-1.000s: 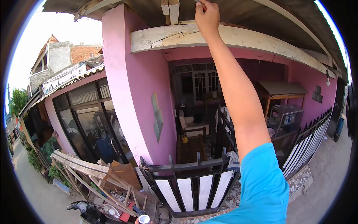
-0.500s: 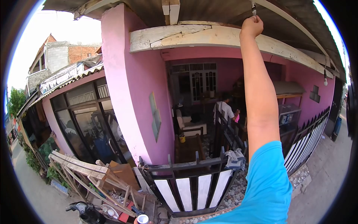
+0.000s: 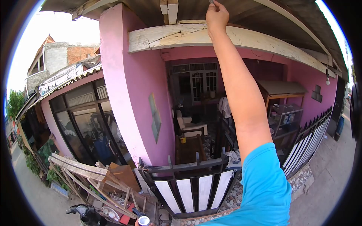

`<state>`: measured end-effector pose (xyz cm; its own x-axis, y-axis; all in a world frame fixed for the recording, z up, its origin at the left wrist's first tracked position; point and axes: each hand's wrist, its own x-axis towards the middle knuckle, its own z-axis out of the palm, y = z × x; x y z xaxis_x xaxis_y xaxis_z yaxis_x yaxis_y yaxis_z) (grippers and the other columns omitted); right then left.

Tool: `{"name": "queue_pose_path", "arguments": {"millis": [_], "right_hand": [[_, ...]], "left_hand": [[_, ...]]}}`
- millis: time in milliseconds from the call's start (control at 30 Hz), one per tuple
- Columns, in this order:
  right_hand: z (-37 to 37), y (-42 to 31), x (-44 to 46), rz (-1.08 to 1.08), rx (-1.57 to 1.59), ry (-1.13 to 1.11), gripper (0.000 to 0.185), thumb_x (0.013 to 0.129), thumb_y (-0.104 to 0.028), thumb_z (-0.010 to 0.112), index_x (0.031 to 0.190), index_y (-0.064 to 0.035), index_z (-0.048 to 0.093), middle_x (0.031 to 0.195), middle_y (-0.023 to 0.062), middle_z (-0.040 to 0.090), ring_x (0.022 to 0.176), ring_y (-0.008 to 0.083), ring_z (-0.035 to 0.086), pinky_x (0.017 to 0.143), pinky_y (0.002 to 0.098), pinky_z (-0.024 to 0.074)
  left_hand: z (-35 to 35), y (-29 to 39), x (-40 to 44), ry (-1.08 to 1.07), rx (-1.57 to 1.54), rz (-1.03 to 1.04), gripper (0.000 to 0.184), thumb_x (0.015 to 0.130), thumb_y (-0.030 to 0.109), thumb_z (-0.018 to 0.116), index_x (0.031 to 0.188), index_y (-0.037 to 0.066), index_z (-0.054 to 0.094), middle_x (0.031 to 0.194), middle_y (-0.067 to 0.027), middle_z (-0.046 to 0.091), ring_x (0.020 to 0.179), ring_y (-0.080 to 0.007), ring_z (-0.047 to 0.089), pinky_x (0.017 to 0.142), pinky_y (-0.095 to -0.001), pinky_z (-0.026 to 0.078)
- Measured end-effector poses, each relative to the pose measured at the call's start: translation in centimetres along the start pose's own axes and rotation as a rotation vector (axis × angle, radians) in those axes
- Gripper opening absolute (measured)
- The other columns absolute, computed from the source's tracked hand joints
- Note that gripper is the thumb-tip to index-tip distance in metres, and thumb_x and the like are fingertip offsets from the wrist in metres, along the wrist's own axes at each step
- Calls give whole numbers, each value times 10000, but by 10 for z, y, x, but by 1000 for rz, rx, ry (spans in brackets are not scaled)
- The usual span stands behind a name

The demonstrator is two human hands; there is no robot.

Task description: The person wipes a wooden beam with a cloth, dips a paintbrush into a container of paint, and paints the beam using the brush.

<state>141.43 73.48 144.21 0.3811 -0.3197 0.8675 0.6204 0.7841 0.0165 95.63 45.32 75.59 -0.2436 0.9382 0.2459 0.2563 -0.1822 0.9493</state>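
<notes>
My right hand (image 3: 217, 16) is raised to the top edge of the view, beneath the roof, fingers closed. Between them is a thin grey-tipped thing that looks like a paintbrush (image 3: 211, 2); most of it is out of frame or covered. Just below the hand runs a white-painted wooden beam (image 3: 181, 37) with cracked, worn patches. Low in the view, my left hand (image 3: 137, 222) shows only fingertips, closed around a small white cup (image 3: 143, 220). White shows inside the cup, but I cannot tell what it is.
A black-and-white metal fence (image 3: 191, 192) with upright spikes stands below me. To the left are a pink pillar (image 3: 117, 79), a leaning wooden frame (image 3: 81, 167) and a motorbike (image 3: 85, 214). A bulb (image 3: 327, 80) hangs at right. Behind the fence, a person (image 3: 225, 106) is mostly hidden by my arm.
My right hand has moved left along the underside of the roof, with the paintbrush now mostly beyond the top edge. My arm now covers most of the person behind. My left hand still holds the cup.
</notes>
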Motion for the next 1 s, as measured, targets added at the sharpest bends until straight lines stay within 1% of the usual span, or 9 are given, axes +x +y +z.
{"name": "queue_pose_path", "arguments": {"millis": [167,300,367,433,633,700,833,900,1000], "right_hand": [[-30,8,17,-74,-162,-112,238,943,-123,611,1120,23,674,954,156,709,903,234,673,826,358,516],[-84,37,56,-73,-160,91,244,927,-136,628,1108,18,683,964,194,701,923,286,683,842,373,522],[-101,37,56,1,-142,54,301,910,-124,593,1117,91,637,1001,165,674,842,207,652,778,316,514],[-132,64,73,66,-33,194,317,903,-143,629,1132,75,638,1003,130,669,838,158,633,764,284,502],[-160,48,31,213,187,299,281,947,-131,625,1153,60,606,936,76,631,795,114,592,722,247,486],[-158,10,-20,280,332,220,233,981,-115,598,1132,62,607,896,61,614,791,99,572,679,238,459],[-152,-76,-149,416,499,-1,271,1009,-134,590,1166,86,604,914,64,628,776,97,546,631,247,417],[-154,-116,-214,593,574,-232,324,1015,-160,588,1218,92,600,933,68,633,780,95,543,638,235,412],[-151,-170,-302,936,568,-503,321,1006,-169,601,1224,65,626,866,58,642,708,92,549,592,221,401]], "left_hand": [[3,9,1,-18,22,5,522,805,-40,738,1297,-26,564,1174,-103,659,1064,-193,615,934,-327,491],[7,1,4,-10,-26,-24,522,804,-29,745,1294,-26,566,1175,-116,660,1066,-196,617,941,-329,490],[8,0,6,1,14,10,520,805,-23,748,1292,-26,567,1175,-121,661,1068,-198,617,944,-330,489],[7,12,10,-28,110,64,520,802,-14,754,1288,-25,570,1174,-128,665,1072,-206,619,949,-335,488],[2,-1,20,-5,105,98,528,773,74,800,1250,-18,593,1147,-152,681,1060,-229,645,937,-350,498],[3,-19,13,54,17,19,619,710,133,877,1220,-50,576,1112,-128,664,1016,-177,653,911,-327,520],[-4,12,11,100,103,1,634,713,147,871,1229,-65,571,1117,-146,671,1016,-195,668,913,-331,530],[-6,17,12,129,96,25,610,721,125,849,1241,-31,572,1115,-98,668,1026,-165,654,924,-316,515],[-13,31,16,149,193,31,644,714,174,863,1256,-17,572,1165,-131,656,1076,-229,651,948,-352,509]]}}
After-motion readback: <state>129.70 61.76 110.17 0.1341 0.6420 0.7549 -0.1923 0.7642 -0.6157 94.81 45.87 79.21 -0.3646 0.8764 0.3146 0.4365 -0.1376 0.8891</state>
